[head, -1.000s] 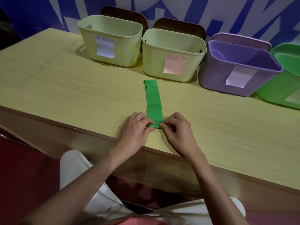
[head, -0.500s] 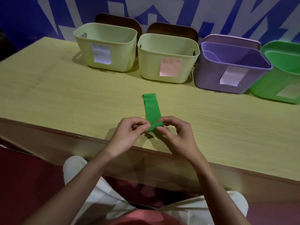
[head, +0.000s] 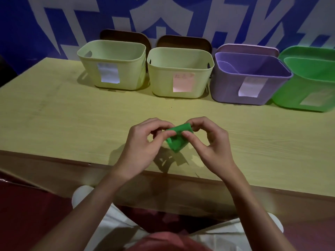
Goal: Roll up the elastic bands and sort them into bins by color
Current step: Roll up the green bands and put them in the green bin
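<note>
While both hands, left hand [head: 143, 142] and right hand [head: 208, 142], pinch it above the table's [head: 72, 124] near edge, the smooth green band [head: 178, 138] forms a stubby roll.

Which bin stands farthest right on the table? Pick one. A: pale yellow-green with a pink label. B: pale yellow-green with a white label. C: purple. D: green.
D: the green bin sits at the right edge of the row, just past the purple bin, while both hands hold the green band.
</note>
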